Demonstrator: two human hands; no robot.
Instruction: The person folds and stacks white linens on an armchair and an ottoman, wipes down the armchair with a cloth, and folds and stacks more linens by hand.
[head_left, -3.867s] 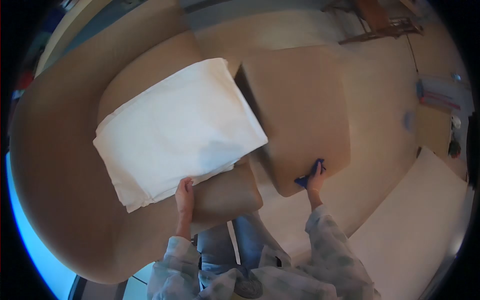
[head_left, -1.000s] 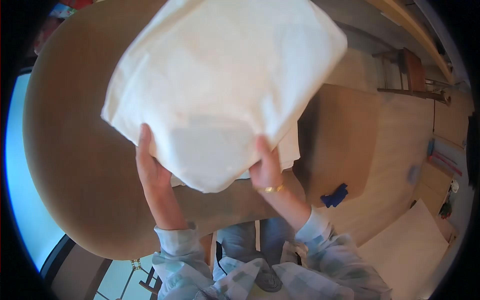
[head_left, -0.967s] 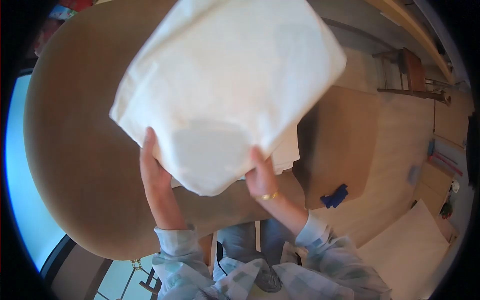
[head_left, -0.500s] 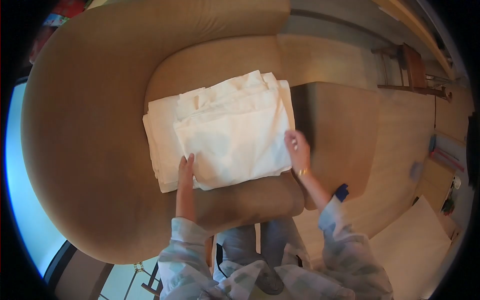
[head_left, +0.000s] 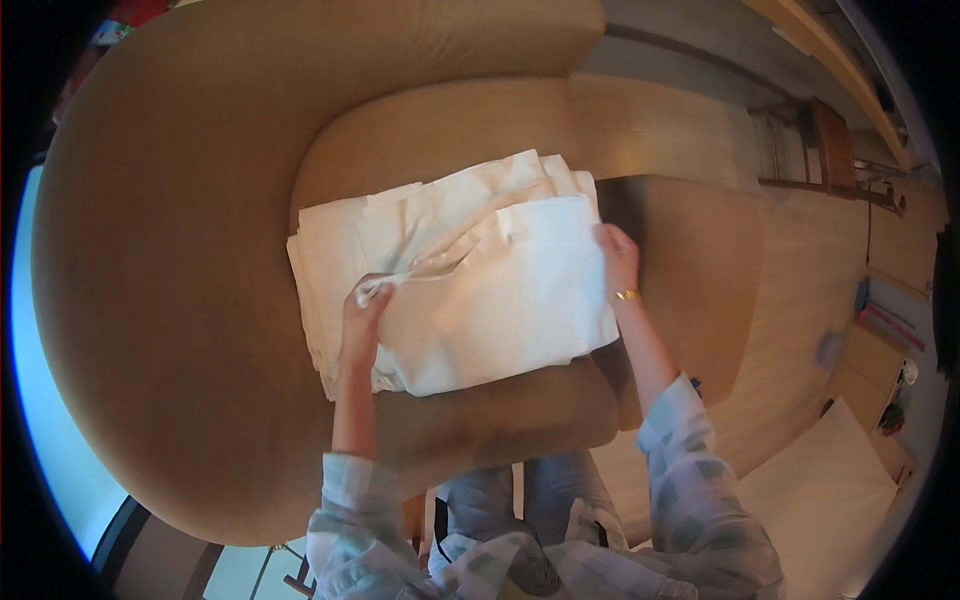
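A stack of folded white cloth [head_left: 460,270] lies on the seat of a tan armchair [head_left: 170,300]. My left hand [head_left: 362,318] pinches the left edge of the top white piece and lifts it a little off the stack. My right hand [head_left: 618,262] grips the same piece at its far right corner, by the chair's right side. The top piece sits skewed over the wider folded layers beneath it.
A tan ottoman [head_left: 700,280] stands right of the seat. Beyond it is wood floor, with a wooden chair [head_left: 820,140] at the upper right and a white panel [head_left: 830,490] at the lower right. My legs [head_left: 520,500] stand at the seat's front edge.
A second ago both hands held the white cloth up in front of me. It then came down onto the stack, and now both hands have taken hold of the top piece's edges.
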